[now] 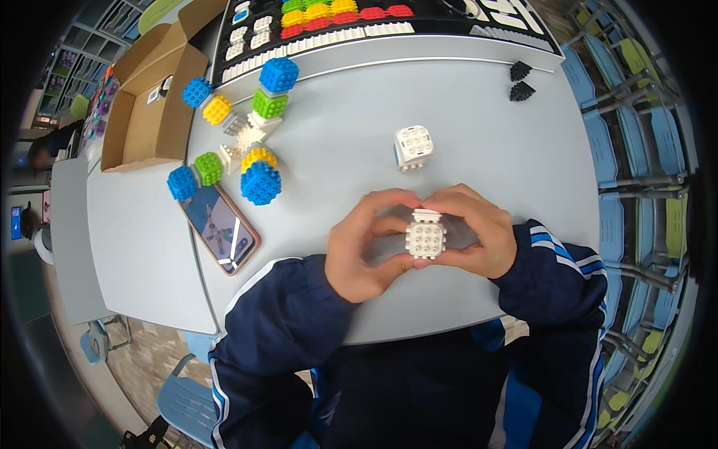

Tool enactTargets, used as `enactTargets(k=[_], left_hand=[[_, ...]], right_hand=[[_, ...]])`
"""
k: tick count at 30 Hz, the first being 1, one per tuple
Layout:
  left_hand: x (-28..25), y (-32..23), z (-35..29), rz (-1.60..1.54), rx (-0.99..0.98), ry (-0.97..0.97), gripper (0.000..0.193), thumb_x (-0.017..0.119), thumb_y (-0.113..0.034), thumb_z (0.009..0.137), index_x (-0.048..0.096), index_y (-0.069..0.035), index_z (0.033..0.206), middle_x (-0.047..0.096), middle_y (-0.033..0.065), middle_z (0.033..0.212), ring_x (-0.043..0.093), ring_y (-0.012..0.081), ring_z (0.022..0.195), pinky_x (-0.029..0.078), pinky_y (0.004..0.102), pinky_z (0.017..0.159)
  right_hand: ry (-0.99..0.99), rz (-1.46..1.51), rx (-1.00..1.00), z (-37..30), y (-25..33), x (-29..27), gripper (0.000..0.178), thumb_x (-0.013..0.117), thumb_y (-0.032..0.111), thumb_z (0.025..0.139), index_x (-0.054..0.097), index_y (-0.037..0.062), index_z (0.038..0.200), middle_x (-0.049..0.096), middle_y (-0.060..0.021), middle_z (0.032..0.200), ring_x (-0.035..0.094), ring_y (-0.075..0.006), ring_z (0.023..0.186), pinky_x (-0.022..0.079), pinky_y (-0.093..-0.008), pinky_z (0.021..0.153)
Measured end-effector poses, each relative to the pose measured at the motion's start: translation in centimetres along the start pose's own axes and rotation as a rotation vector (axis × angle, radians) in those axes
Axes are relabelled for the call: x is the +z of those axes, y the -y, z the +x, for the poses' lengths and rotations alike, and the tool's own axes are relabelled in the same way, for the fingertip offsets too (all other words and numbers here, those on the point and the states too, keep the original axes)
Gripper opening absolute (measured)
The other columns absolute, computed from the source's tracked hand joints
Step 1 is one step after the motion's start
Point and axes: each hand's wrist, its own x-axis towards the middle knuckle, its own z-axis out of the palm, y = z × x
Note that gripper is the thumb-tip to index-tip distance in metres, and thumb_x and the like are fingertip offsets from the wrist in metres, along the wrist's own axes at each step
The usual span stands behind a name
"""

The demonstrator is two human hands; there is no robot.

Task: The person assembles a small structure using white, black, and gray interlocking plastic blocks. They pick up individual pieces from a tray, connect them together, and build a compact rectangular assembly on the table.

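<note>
From where I stand, the tabletop point(329, 172) is smooth and pale grey. Just beyond the fingers point(456, 200) sits a white knobbly cube point(413, 146). Off to their left stands a star-shaped model point(249, 137) of blue, green, yellow and white blocks, one arm over a phone point(221, 228). Farther left is an open cardboard box point(131, 138); well beyond the fingers, a parts tray point(389, 49); beyond and right, two black pieces point(522, 92).

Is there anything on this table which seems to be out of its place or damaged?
No damage or spill stands out. Two black building pieces lie loose on the table, outside the parts tray, so they look slightly stray.
</note>
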Motion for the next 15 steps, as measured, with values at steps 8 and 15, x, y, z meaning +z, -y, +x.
enactTargets(k=[8, 15], left_hand=[[0.5, 0.5, -0.1, 0.304, 0.1, -0.034, 0.057, 0.07, 0.017, 0.073, 0.055, 0.001, 0.125, 0.055, 0.0127, 0.118, 0.063, 0.0254, 0.111, 0.051, 0.0366, 0.099], [0.7, 0.5, -0.6, 0.381, 0.152, -0.127, 0.055, 0.065, 0.02, 0.069, 0.057, 0.003, 0.121, 0.058, 0.014, 0.112, 0.067, 0.0259, 0.102, 0.054, 0.0355, 0.091]], right_hand=[[-0.084, 0.155, 0.063, 0.2, -0.5, 1.2, 0.05, 0.083, -0.003, 0.065, 0.061, -0.0001, 0.11, 0.065, -0.0127, 0.099, 0.063, -0.0245, 0.091, 0.05, -0.033, 0.079], [-0.087, 0.154, 0.067, 0.9, -0.9, 2.0, 0.045, 0.082, -0.001, 0.058, 0.061, -0.0012, 0.099, 0.063, -0.0108, 0.087, 0.06, -0.0221, 0.08, 0.048, -0.0315, 0.071]])
